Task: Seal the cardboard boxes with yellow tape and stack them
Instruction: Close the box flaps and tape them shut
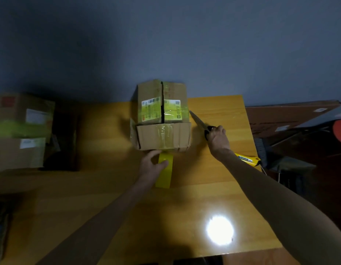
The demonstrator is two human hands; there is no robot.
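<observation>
Head view, one frame, dim room.

Box (163, 115): upright on table (213, 188), far centre; top seam shows as a dark open slit between the labelled flaps, so likely not yet sealed across the top.

Tape (164, 170): yellow strip running from the box's near bottom edge onto the table. Left hand (151, 165) loosely curled, thumb and fingers pinching the strip just below the box, apparently keeping it taut for a cut.

Right hand (218, 137): closed around the knife (201, 123) handle, blade pointing at the box's right side, close to it; contact unclear.

Cutter (248, 159): yellow, on table, partly behind the right forearm.

Stack (22, 131): boxes at left, blurred; count and sealing uncertain. Tape roll not visible.
</observation>
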